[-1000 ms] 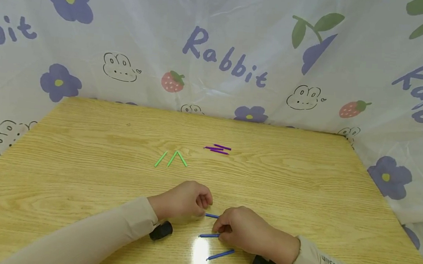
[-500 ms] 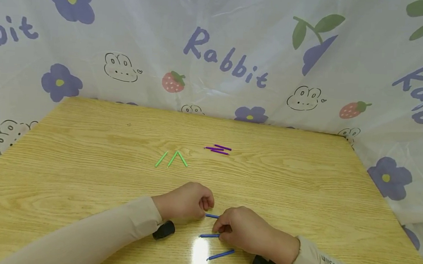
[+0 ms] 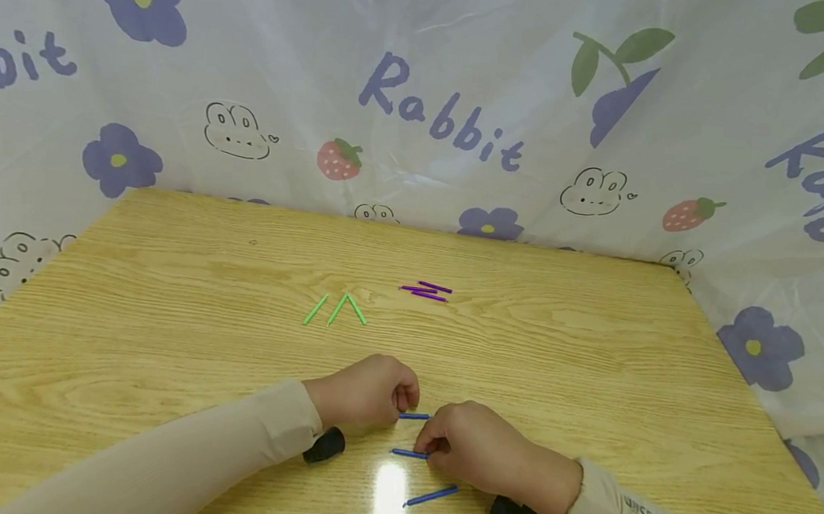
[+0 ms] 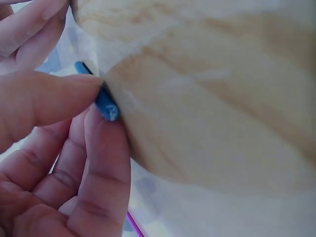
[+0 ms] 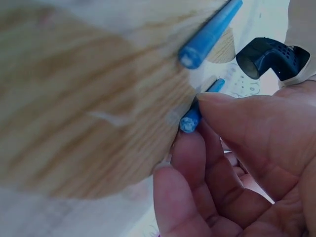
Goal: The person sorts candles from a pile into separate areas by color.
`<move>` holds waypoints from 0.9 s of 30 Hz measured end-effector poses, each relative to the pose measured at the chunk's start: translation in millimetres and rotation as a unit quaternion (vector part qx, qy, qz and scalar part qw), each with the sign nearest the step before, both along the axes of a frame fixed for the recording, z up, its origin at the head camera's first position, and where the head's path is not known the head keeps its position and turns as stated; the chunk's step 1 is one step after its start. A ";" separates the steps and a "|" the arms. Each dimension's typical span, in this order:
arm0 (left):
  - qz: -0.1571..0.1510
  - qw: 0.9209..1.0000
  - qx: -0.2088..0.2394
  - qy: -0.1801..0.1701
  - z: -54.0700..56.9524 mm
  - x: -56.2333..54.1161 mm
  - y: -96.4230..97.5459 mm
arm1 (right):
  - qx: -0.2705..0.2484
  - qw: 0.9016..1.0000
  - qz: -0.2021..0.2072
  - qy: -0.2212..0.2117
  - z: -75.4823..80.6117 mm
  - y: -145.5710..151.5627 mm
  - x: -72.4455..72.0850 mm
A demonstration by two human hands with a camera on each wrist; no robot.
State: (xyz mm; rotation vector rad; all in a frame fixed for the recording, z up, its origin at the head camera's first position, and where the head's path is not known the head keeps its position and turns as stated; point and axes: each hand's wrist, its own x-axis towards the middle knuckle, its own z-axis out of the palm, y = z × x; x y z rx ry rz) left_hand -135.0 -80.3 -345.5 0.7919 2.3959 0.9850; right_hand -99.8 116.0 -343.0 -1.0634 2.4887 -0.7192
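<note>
Three thin blue candles lie on the near part of the wooden table in the head view. My left hand (image 3: 367, 391) pinches the left end of the farthest blue candle (image 3: 414, 416); in the left wrist view thumb and index finger grip this candle (image 4: 107, 104). My right hand (image 3: 480, 449) holds the right end of the middle blue candle (image 3: 408, 453). The right wrist view shows that candle (image 5: 190, 121) between thumb and index finger. Nearest to me, the third blue candle (image 3: 431, 496) lies slanted, untouched.
Farther back lie several green candles (image 3: 316, 309), two of them meeting in a point. To their right is a small group of purple candles (image 3: 425, 290). A patterned cloth (image 3: 432, 186) hangs behind the wooden table (image 3: 558, 341). Black wrist cameras (image 3: 324, 445) sit under both wrists.
My left hand has shifted slightly right. The farthest candle has moved a little away from me, and its right end now shows. The middle candle's left end has swung slightly away from me.
</note>
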 end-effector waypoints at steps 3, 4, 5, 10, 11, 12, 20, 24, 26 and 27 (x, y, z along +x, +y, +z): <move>-0.006 1.000 0.000 -0.003 0.0 -1.3 0.0 | 0.005 1.000 0.002 0.005 0.1 -0.7 0.1; -0.007 1.000 -0.001 -0.005 0.0 -1.8 0.0 | 0.007 1.000 0.003 0.007 0.2 -1.1 0.0; -0.008 1.000 -0.002 -0.005 0.1 -2.1 0.0 | 0.009 1.000 0.004 0.009 0.2 -1.6 -0.1; -0.014 1.000 -0.009 -0.005 1.3 -2.7 0.5 | 0.022 1.000 0.009 0.009 1.6 -4.0 -0.1; -0.015 1.000 -0.009 -0.005 1.8 -2.6 0.7 | 0.023 1.000 0.010 0.008 2.1 -4.2 0.0; -0.016 1.000 -0.010 -0.005 2.2 -2.5 0.9 | 0.025 1.000 0.012 0.007 2.6 -4.4 0.1; -0.019 1.000 -0.021 -0.006 3.7 -1.7 3.2 | 0.026 0.999 0.031 0.018 3.4 -4.3 -0.5; -0.016 1.000 -0.024 -0.009 2.7 -1.7 3.8 | 0.024 0.999 0.039 0.013 2.9 -3.7 -1.5; -0.017 0.999 -0.028 -0.006 2.2 -2.1 4.3 | 0.024 0.998 0.047 0.016 2.7 -3.6 -2.1; -0.018 0.999 -0.030 -0.004 2.3 -2.2 4.6 | 0.024 0.998 0.050 0.018 2.7 -3.5 -2.3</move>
